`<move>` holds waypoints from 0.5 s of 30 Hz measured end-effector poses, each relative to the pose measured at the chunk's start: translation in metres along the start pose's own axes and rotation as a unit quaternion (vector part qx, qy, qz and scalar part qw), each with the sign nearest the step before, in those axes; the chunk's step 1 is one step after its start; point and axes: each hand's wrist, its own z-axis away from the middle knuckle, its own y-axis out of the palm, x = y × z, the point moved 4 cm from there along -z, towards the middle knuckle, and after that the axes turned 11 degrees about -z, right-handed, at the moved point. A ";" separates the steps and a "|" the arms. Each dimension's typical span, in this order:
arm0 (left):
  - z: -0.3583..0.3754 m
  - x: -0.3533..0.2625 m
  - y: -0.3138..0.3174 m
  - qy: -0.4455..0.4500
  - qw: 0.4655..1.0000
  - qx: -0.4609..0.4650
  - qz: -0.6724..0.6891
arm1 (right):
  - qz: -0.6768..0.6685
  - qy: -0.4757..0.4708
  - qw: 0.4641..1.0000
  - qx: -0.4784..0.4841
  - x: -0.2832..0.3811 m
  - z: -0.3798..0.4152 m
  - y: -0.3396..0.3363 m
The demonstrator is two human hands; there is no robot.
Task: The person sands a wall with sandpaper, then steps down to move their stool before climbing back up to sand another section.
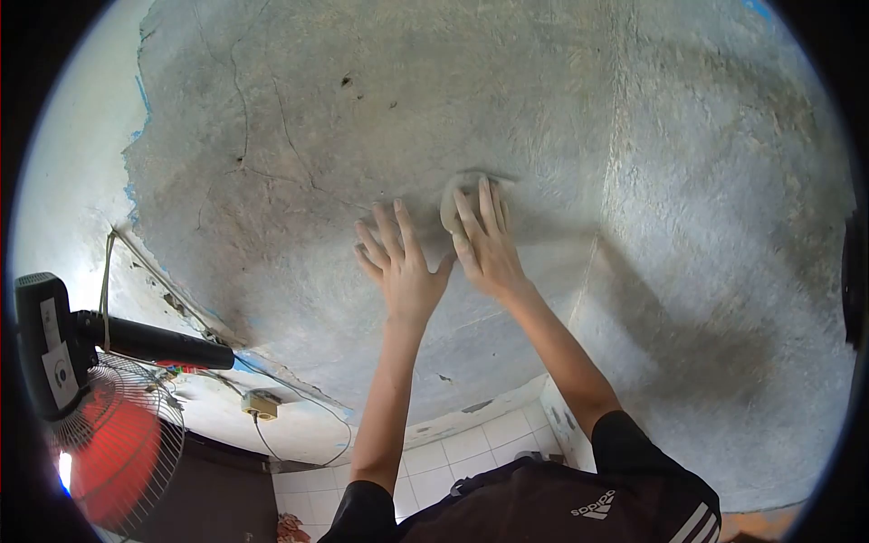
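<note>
L hand [403, 271]: fingers spread at wall [434, 109] | R hand [491, 246]: fingers extended over grey pad [447, 206], just right of L; we can't tell grip | step, prob.: pressing pad to wall; next needs even pressure

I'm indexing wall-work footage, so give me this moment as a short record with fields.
Left hand: fingers spread at the wall; nothing visibly held; contact hard to tell
Right hand: holds a pale pad against the wall, fingers over it
Wall: grey, rough, cracked toward the picture's left
Fan: red behind a wire cage, lower left
Box: yellowish, with a cord, right of the fan
Tiles: white, seen between the forearms
Shirt: dark, white stripes
</note>
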 end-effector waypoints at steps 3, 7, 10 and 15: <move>-0.010 -0.022 -0.025 0.015 1.000 -0.006 -0.011 | -0.037 -0.061 0.997 0.001 0.002 -0.032 -0.010; -0.025 -0.044 -0.035 0.099 0.994 -0.035 -0.033 | -0.091 -0.116 0.988 0.043 0.006 -0.049 -0.012; -0.029 -0.053 -0.037 0.097 0.994 -0.044 0.001 | -0.183 -0.136 0.973 0.026 0.005 -0.061 -0.017; -0.034 -0.060 -0.020 0.096 0.991 -0.029 -0.089 | -0.243 -0.142 0.959 0.009 0.000 -0.064 -0.016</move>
